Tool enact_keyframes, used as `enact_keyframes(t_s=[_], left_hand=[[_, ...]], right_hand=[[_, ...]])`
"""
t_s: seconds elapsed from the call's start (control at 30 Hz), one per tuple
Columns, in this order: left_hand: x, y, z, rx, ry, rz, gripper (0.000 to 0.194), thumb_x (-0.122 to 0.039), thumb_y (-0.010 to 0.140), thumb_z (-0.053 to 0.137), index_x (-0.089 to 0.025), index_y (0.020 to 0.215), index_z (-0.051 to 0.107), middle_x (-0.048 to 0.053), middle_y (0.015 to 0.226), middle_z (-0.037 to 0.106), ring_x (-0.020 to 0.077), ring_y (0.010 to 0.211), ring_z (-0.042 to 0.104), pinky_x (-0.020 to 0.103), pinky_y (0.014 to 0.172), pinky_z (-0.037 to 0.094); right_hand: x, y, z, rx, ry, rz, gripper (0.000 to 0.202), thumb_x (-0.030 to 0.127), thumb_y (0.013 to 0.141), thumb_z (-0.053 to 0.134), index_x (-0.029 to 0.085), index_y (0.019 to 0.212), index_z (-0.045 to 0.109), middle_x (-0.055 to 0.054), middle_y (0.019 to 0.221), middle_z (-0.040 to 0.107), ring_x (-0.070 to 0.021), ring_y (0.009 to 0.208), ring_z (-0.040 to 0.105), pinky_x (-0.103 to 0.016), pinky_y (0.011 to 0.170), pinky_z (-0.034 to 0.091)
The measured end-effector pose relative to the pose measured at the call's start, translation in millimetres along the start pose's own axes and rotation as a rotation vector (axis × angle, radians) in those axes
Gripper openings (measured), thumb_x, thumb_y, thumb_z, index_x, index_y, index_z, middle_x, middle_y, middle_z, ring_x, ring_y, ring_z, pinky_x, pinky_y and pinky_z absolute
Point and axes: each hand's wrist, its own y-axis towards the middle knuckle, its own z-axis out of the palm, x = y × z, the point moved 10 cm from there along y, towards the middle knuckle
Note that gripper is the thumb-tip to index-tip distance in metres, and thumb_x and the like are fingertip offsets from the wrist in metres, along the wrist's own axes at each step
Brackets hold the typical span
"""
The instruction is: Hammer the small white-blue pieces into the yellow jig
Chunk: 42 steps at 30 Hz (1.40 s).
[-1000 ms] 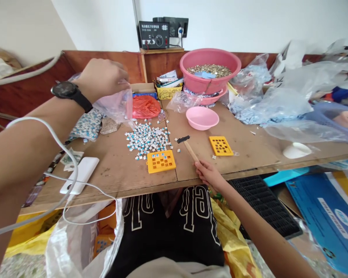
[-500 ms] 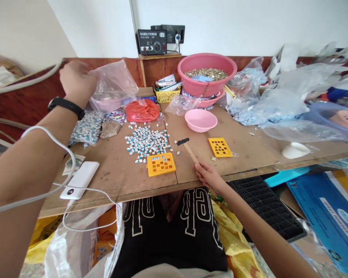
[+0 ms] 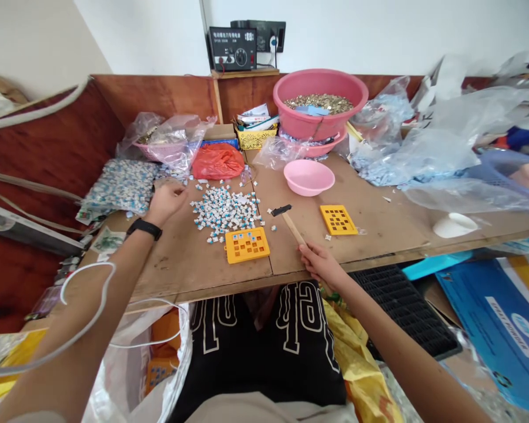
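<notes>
My left hand (image 3: 166, 201), wearing a black wristband, is low over the table at the left edge of a pile of small white-and-blue parts (image 3: 224, 208). Its fingers are curled together; what they hold, if anything, is hidden. A brownish stone (image 3: 162, 182) shows partly behind it. My right hand (image 3: 320, 262) is closed round the wooden handle of a black-headed tool (image 3: 294, 228) at the table's front edge. Between the hands lies a yellow tray (image 3: 247, 245) with a few white-and-blue parts in its upper slots. Another yellow tray (image 3: 338, 220) lies to the right.
A small pink bowl (image 3: 309, 178) stands behind the tool, with a large pink basin (image 3: 321, 106) of metal bits further back. A red bag (image 3: 218, 161) lies behind the pile. At the left is a filled clear bag (image 3: 119, 187). A white cable (image 3: 103, 294) crosses my left forearm.
My left hand has come down and to the right from the clear plastic at the back left, which has sunk over the pink basket. My right hand keeps its hold on the tool.
</notes>
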Motion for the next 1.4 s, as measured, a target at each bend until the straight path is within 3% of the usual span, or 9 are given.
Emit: enact_keyframes(t_s=[0.17, 0.4, 0.63, 0.8, 0.9, 0.97, 1.1, 1.23, 1.4], left_hand=[[44, -1, 39.0, 0.08, -0.126, -0.042, 0.042, -0.052, 0.093, 0.065, -0.021, 0.113, 0.086, 0.011, 0.118, 0.089, 0.0304, 0.104, 0.077, 0.04, 0.099, 0.06], [32, -4, 53.8, 0.158, -0.108, 0.078, 0.049, -0.064, 0.094, 0.068, -0.023, 0.114, 0.087, 0.013, 0.116, 0.088, 0.0316, 0.099, 0.077, 0.044, 0.098, 0.059], [33, -13, 46.2, 0.161, 0.019, 0.164, 0.046, -0.065, 0.096, 0.06, -0.025, 0.105, 0.08, 0.014, 0.111, 0.083, 0.0332, 0.102, 0.076, 0.047, 0.103, 0.058], [27, -27, 26.8, -0.018, -0.398, 0.008, 0.056, -0.074, 0.093, 0.071, -0.024, 0.117, 0.073, 0.011, 0.111, 0.084, 0.0266, 0.096, 0.075, 0.04, 0.093, 0.061], [-6, -47, 16.9, -0.087, -0.655, 0.014, 0.063, -0.081, 0.088, 0.079, -0.023, 0.113, 0.073, 0.008, 0.102, 0.082, 0.0231, 0.088, 0.073, 0.037, 0.086, 0.061], [-48, -67, 14.1, -0.035, -0.666, 0.126, 0.059, -0.08, 0.091, 0.081, -0.022, 0.104, 0.077, 0.009, 0.102, 0.083, 0.0245, 0.092, 0.075, 0.038, 0.091, 0.062], [-131, -112, 17.4, 0.082, -0.58, 0.346, 0.046, -0.066, 0.109, 0.071, -0.024, 0.116, 0.087, 0.011, 0.119, 0.087, 0.029, 0.11, 0.079, 0.043, 0.103, 0.062], [-192, -141, 49.2, 0.226, -0.438, 0.556, 0.031, -0.047, 0.115, 0.065, -0.026, 0.121, 0.087, 0.009, 0.119, 0.086, 0.0266, 0.107, 0.079, 0.044, 0.103, 0.061], [-231, -151, 96.1, 0.308, -0.219, 0.678, 0.022, -0.033, 0.114, 0.064, -0.023, 0.11, 0.083, 0.01, 0.109, 0.08, 0.0284, 0.108, 0.073, 0.046, 0.103, 0.06]], right_hand=[[-1, 0, -1, -0.028, 0.013, 0.019, 0.057, 0.075, 0.089, 0.086, 0.026, 0.108, 0.064, 0.012, 0.069, 0.046, -0.0054, 0.044, 0.028, -0.017, 0.035, 0.025], [-1, 1, -2, -0.033, -0.002, 0.019, 0.059, 0.077, 0.09, 0.085, 0.025, 0.11, 0.065, 0.012, 0.069, 0.046, -0.0051, 0.044, 0.028, -0.017, 0.035, 0.025], [2, -1, -1, -0.03, 0.013, 0.018, 0.059, 0.076, 0.09, 0.086, 0.025, 0.109, 0.065, 0.012, 0.068, 0.047, -0.005, 0.044, 0.027, -0.016, 0.034, 0.027], [2, -1, -2, -0.03, 0.023, 0.015, 0.057, 0.075, 0.092, 0.085, 0.025, 0.111, 0.066, 0.012, 0.069, 0.047, -0.0048, 0.044, 0.027, -0.016, 0.034, 0.028], [2, -1, -2, -0.026, 0.028, 0.015, 0.056, 0.074, 0.092, 0.085, 0.025, 0.11, 0.066, 0.012, 0.07, 0.048, -0.0049, 0.044, 0.027, -0.017, 0.034, 0.029], [2, -1, -2, -0.031, 0.029, 0.016, 0.056, 0.074, 0.092, 0.086, 0.025, 0.11, 0.066, 0.012, 0.069, 0.048, -0.0052, 0.044, 0.028, -0.017, 0.034, 0.029], [3, -1, -4, -0.044, 0.026, 0.008, 0.057, 0.075, 0.091, 0.087, 0.025, 0.109, 0.066, 0.011, 0.068, 0.048, -0.0054, 0.044, 0.029, -0.017, 0.034, 0.028], [2, -1, -4, -0.035, 0.025, -0.002, 0.056, 0.074, 0.092, 0.086, 0.025, 0.11, 0.066, 0.011, 0.068, 0.048, -0.0057, 0.044, 0.029, -0.017, 0.034, 0.029], [3, -2, -6, -0.039, 0.028, -0.035, 0.056, 0.075, 0.094, 0.084, 0.025, 0.111, 0.065, 0.012, 0.069, 0.047, -0.0061, 0.044, 0.029, -0.018, 0.034, 0.029]])
